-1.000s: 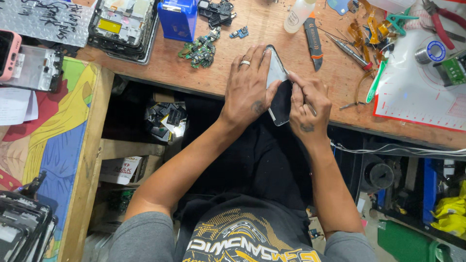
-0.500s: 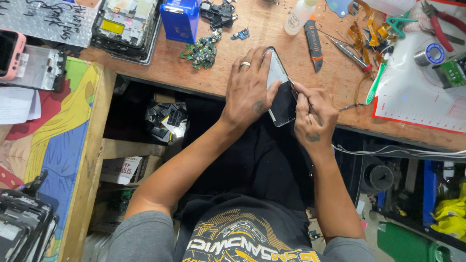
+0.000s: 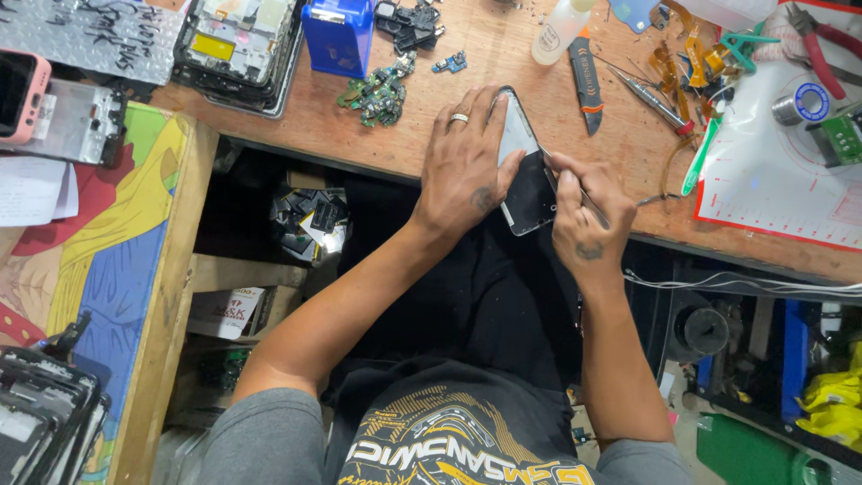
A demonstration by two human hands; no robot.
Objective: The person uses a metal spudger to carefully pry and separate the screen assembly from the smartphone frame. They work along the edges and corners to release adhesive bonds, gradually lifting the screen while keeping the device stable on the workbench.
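Observation:
A dark phone lies at the front edge of the wooden workbench, its near end hanging over the edge. My left hand, with a ring on one finger, presses flat on the phone's left side and holds it down. My right hand is closed on a thin metal tool whose tip touches the phone's right edge.
On the bench are a blue box, green circuit boards, a white bottle, a black pry tool, a screwdriver, red pliers and a white mat. Phone frames are stacked at left.
My right hand has shifted slightly down and right along the phone's edge with the tool. My left hand stays pressed on the phone.

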